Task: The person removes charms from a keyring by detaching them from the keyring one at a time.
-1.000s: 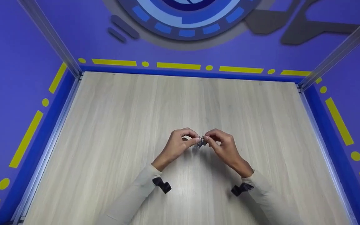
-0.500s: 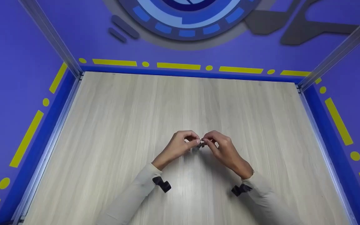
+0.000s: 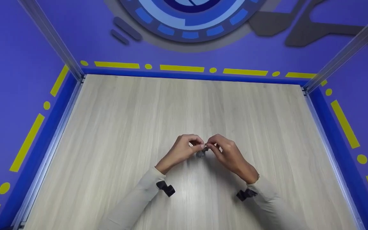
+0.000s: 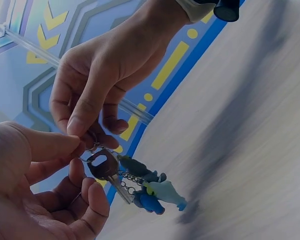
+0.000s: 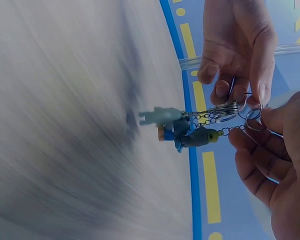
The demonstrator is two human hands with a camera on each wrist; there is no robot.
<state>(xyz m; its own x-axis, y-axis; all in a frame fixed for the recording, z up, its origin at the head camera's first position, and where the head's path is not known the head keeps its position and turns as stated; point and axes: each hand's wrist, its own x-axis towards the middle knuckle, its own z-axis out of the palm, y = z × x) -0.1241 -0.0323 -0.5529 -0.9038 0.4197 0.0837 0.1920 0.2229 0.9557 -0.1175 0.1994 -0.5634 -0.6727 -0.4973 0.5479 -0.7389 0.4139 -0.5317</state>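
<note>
Above the table, a bunch of small figure keychains with a key hangs between both hands. The left hand (image 3: 183,149) pinches a metal ring by thumb and forefinger. Facing it, the right hand (image 3: 228,151) pinches another thin ring; both sets of fingertips nearly meet. In the left wrist view a silver key (image 4: 106,171) dangles beside short chains, a pale blue figure (image 4: 165,191), a blue figure (image 4: 150,203) and a dark grey-green figure (image 4: 132,164). Several stacked rings (image 5: 227,112) show in the right wrist view. Fingertips hide part of the pinched rings.
Beneath the hands lies a light wood-grain table (image 3: 133,118). Purple-blue panels (image 3: 85,41) with yellow markings wall it at the back and both sides, with metal rails along the edges. Each sleeve carries a black wrist camera (image 3: 165,188).
Both hands have shifted slightly towards the person and their fingertips have drawn closer together. The hanging figures now show lower, below the left fingertips.
</note>
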